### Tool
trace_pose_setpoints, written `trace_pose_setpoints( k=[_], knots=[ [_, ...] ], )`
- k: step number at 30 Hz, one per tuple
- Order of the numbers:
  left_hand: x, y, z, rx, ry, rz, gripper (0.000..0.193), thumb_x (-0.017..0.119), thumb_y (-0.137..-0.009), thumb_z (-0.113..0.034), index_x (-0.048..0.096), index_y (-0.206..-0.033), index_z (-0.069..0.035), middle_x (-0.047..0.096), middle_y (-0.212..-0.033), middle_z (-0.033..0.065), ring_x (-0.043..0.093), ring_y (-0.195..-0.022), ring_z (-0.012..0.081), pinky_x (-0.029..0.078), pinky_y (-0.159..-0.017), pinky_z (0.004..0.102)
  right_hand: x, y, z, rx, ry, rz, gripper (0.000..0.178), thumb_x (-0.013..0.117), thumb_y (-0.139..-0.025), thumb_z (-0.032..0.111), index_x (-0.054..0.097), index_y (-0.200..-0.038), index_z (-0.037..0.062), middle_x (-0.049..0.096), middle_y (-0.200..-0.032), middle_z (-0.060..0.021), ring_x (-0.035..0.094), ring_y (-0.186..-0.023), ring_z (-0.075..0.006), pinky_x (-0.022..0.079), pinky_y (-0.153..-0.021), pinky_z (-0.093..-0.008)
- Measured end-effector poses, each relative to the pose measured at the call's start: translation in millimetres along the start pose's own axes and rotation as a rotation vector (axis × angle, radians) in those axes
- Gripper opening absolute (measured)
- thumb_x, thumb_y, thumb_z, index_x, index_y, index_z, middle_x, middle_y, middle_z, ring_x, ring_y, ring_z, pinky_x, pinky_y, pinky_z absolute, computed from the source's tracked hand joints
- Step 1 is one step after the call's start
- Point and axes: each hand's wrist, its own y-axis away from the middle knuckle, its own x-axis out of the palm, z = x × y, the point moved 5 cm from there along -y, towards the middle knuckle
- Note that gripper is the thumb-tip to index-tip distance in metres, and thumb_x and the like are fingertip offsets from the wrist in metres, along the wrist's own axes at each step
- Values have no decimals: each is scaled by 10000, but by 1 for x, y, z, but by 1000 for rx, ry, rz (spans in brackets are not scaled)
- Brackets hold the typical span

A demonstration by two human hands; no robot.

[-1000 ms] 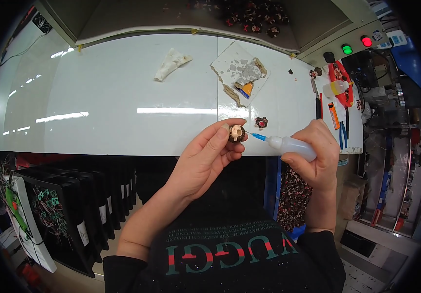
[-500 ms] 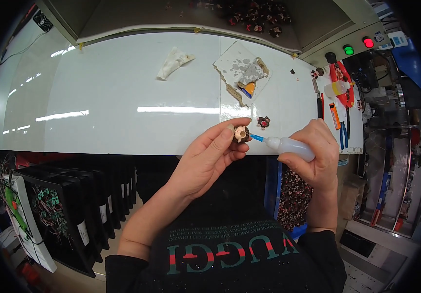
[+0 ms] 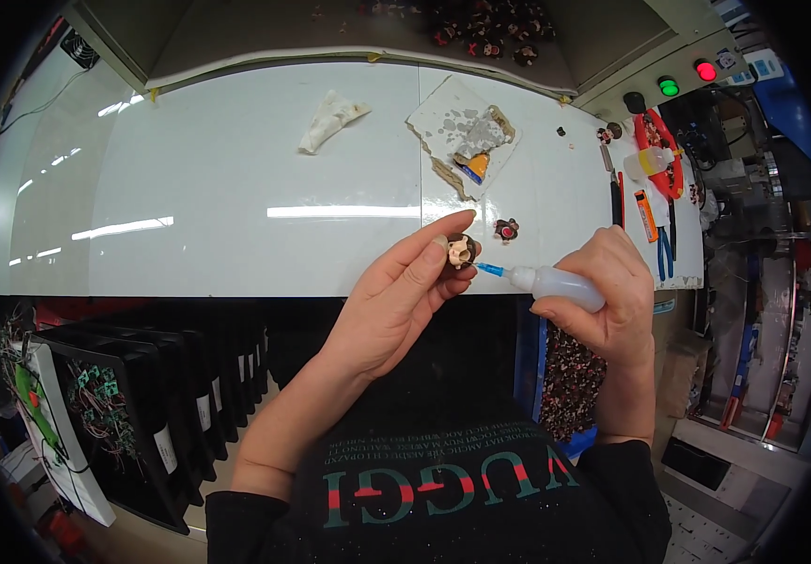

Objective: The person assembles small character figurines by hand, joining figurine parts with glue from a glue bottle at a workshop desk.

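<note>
Between the thumb and fingers of my left hand (image 3: 404, 291) is a small brown and beige figurine head (image 3: 461, 252), its hollow opening facing up. My right hand (image 3: 607, 293) grips a translucent squeeze bottle (image 3: 567, 288) lying nearly level. The bottle's blue needle tip (image 3: 490, 270) points left and reaches the lower right side of the figurine head; whether it touches I cannot tell. Just beyond my left fingertips, a small dark figurine part (image 3: 506, 229) with a red spot lies on the white table (image 3: 218, 254).
Farther back lie a stained sheet (image 3: 443, 117) and a crumpled white tissue (image 3: 332, 122). On the right are a red tray (image 3: 652, 129), a capped bottle (image 3: 648, 163), an orange-handled cutter (image 3: 646, 215) and blue-handled pliers (image 3: 664, 254). A bin of small parts (image 3: 570, 381) stands below the table edge.
My left hand has turned the figurine head slightly and shifted a little left. The needle tip now sits lower on its side. The right hand keeps its grip on the bottle.
</note>
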Motion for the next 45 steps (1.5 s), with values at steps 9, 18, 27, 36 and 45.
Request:
trace_pose_setpoints(
  k=[9,18,27,36,45],
  knots=[
    [2,1,-1,44,-68,-22,394,422,-982,-218,420,-1321,-18,529,-1088,40,497,-998,101,411,-908,259,-4,3,-1,-8,18,6,368,807,-580,348,599,-690,64,510,-621,-31,463,-567,-204,332,-532,-312],
    [4,2,-2,65,-73,-21,369,432,-978,-202,445,-1296,-15,538,-1072,43,503,-981,104,415,-895,262,-7,3,-4,6,28,-6,381,800,-593,362,597,-695,56,506,-619,-40,463,-566,-210,329,-531,-318],
    [1,2,-2,68,-51,-22,342,450,-971,-189,467,-1268,-19,550,-1045,39,512,-961,106,420,-879,256,-6,2,-2,0,26,-10,386,803,-589,358,592,-695,52,500,-617,-40,461,-566,-209,326,-527,-317],
    [1,6,-3,32,-19,-32,314,455,-970,-221,490,-1222,-36,539,-1009,22,512,-907,88,429,-841,242,-7,0,-2,-2,24,-24,392,805,-583,364,591,-694,54,501,-618,-41,455,-566,-211,326,-524,-319],
    [2,6,4,-38,77,48,384,387,-988,-311,492,-1197,-6,534,-972,37,505,-834,76,450,-782,234,-10,-1,3,-19,27,-36,391,806,-582,368,593,-698,61,503,-619,-34,457,-569,-204,330,-526,-316]
  ],
)
